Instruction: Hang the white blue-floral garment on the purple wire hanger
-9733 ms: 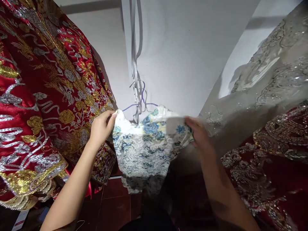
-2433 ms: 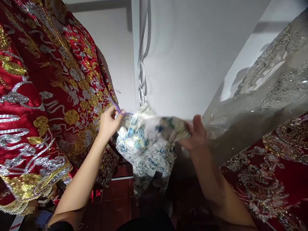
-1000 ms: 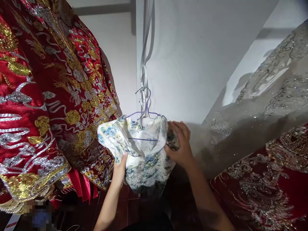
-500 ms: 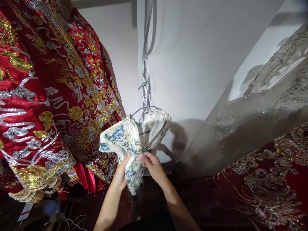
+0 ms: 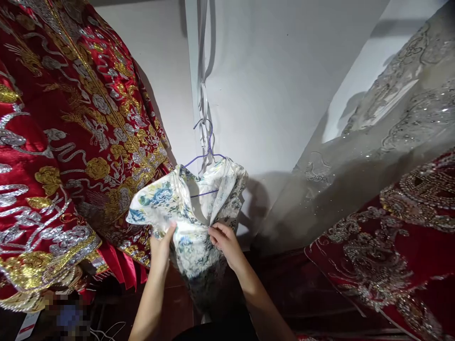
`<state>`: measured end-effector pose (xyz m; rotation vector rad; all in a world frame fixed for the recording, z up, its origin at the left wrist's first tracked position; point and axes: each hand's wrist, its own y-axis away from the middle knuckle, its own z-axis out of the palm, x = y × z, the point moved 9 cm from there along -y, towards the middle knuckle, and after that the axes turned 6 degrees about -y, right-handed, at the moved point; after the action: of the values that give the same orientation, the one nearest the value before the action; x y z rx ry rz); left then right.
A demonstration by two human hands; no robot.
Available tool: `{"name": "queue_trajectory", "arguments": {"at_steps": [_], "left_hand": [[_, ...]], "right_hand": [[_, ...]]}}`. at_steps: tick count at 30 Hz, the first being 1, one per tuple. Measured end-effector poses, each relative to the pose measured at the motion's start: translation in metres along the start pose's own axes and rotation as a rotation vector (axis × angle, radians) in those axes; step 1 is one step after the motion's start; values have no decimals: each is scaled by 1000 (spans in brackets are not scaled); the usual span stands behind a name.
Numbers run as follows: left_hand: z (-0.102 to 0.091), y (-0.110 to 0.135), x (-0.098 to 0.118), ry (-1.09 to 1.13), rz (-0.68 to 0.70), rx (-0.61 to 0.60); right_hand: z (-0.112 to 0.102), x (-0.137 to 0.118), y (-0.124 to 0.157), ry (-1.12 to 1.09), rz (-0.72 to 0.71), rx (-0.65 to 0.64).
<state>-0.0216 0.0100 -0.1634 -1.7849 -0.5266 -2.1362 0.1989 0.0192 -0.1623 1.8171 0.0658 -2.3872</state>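
As garment (image 5: 194, 246) hangs, long axis vertical, neckline (image 5: 183, 194) up

A soft shadow falls on the white wall (image 5: 270, 94) right of the brightly lit floral-print garment (image 5: 192, 241). The near floor (image 5: 176, 300) is dim; pixelation shows at near left.

A white wall (image 5: 263, 94) stands beyond the right hand (image 5: 224, 242), unevenly lit, a shadow (image 5: 258, 194) across it; dark red floor (image 5: 174, 303) lies below the left hand (image 5: 161, 248).
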Motion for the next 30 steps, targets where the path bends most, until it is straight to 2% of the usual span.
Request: {"name": "queue_trajectory", "arguments": {"at_steps": [1, 2, 3, 4, 5, 7, 9, 12, 14, 18, 21, 25, 27, 30], "left_hand": [[-13, 0, 14, -71, 173, 153], [-19, 6, 24, -134, 326, 257], [-15, 15, 31, -190, 444, 295], [-4, 26, 32, -239, 522, 263], [12, 36, 29, -285, 562, 176], [43, 54, 15, -301, 546, -14], [67, 65, -1, -238, 456, -182], [90, 68, -15, -164, 331, -369], [100, 65, -13, -165, 319, -442], [116, 59, 1, -149, 362, -520], [126, 58, 7, -142, 399, -553], [124, 58, 1, -218, 430, -451], [122, 62, -8, -261, 433, -409], [125, 71, -21, -307, 446, -419]], "right_hand": [[-1, 6, 3, -30, 42, -2], [-1, 10, 6, -34, 62, -6], [0, 12, 8, -13, 58, -13], [4, 12, 10, 24, 39, -31], [8, 11, 11, 67, 14, -55], [17, 7, 13, 139, -18, -103], [22, 1, 11, 179, -21, -137], [18, -13, 5, 184, 8, -153], [13, -27, 0, 173, 9, -153], [7, -55, -5, 139, -60, -151], [3, -58, -7, 62, -35, -132], [2, -68, -17, -62, 22, -138], [0, -97, -27, -97, -51, -90], [5, -167, -42, -68, -288, -11]]}}
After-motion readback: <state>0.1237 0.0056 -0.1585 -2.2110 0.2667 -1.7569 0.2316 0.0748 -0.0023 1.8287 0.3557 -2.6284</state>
